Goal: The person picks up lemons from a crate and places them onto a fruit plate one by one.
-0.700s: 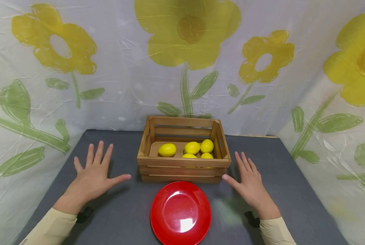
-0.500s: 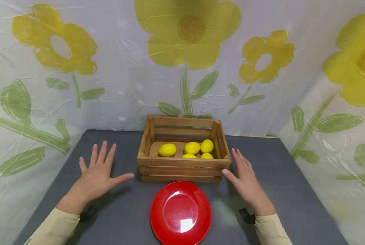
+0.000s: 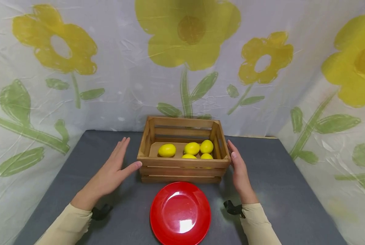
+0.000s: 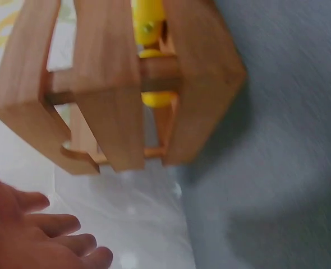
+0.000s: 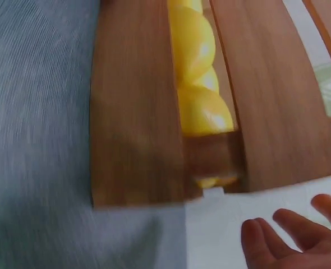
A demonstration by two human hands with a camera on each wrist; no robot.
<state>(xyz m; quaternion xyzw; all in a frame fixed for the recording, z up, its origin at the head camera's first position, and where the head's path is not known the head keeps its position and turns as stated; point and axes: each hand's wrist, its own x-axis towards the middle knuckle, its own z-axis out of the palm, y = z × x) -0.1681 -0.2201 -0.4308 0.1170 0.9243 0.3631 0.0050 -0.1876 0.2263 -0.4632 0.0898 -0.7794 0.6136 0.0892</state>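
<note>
Both hands (image 3: 176, 170) flank unlabelled wooden crate (image 3: 182, 162)

Left hand (image 3: 113, 172), right hand (image 3: 238, 166) moved inward, now flanking crate (image 3: 182, 166) sides.

A slatted wooden crate (image 3: 184, 163) holding five yellow lemons (image 3: 167, 150) is flanked by two flat hands — the left hand (image 3: 113, 171) with its thumb at the front corner, the right hand (image 3: 238, 169) just beside the opposite end. A glossy round red plate (image 3: 180, 213) is seen before it on the grey table (image 3: 292, 190).
</note>
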